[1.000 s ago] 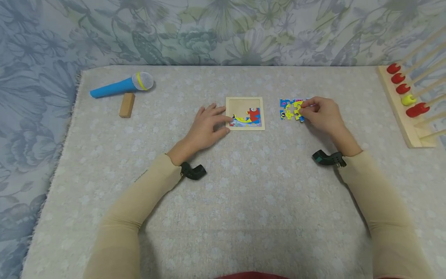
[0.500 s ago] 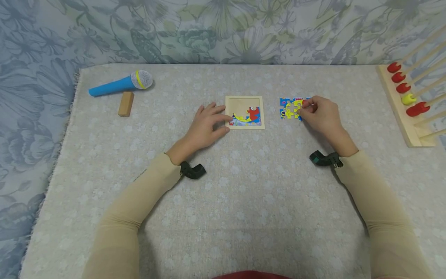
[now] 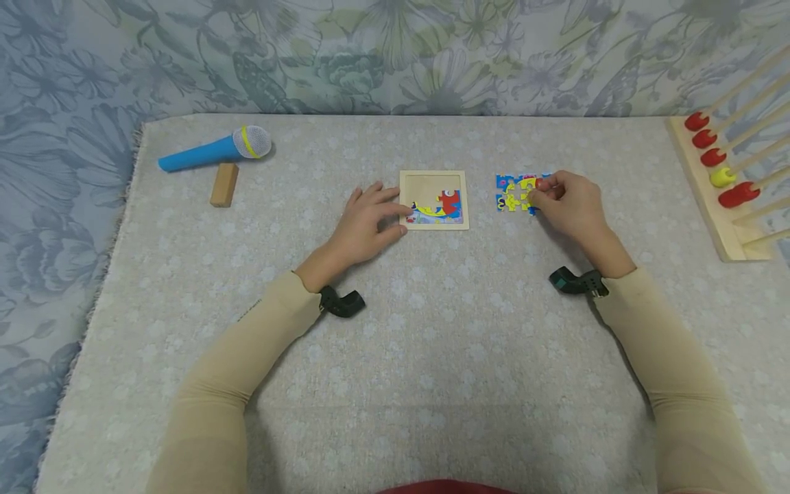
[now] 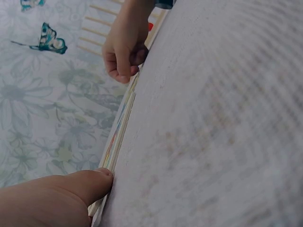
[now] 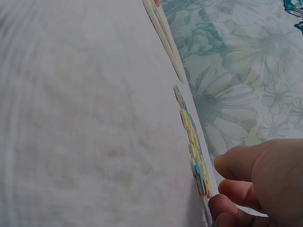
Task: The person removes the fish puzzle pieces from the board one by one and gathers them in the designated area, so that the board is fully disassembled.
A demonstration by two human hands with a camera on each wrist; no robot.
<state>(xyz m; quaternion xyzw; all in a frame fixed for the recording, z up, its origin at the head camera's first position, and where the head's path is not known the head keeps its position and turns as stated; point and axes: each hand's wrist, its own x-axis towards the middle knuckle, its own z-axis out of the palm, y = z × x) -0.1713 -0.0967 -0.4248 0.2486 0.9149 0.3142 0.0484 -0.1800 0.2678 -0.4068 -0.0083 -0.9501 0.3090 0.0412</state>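
Note:
A square wooden puzzle tray (image 3: pixel 435 173) lies mid-table, with a red, yellow and blue fish picture partly laid along its bottom and right side. My left hand (image 3: pixel 368 223) rests at the tray's left edge, fingers spread; in the left wrist view its thumb (image 4: pixel 92 184) touches the tray's side. Right of the tray lies a flat group of blue and yellow puzzle pieces (image 3: pixel 511 199). My right hand (image 3: pixel 574 202) is curled over the group's right end, pinching a puzzle piece mostly hidden by the fingers. In the right wrist view its fingertips (image 5: pixel 222 201) are right at the end of the pieces (image 5: pixel 191 137).
A blue toy microphone (image 3: pixel 204 155) and a small wooden block (image 3: pixel 225 185) lie at the left. A wooden bead frame (image 3: pixel 710 199) with red and yellow beads stands at the far right. A floral cloth backdrop (image 3: pixel 395 62) rises behind the table.
My right hand has shifted slightly left over the puzzle pieces, and a red patch now shows by its fingertips. The left hand stays at the tray.

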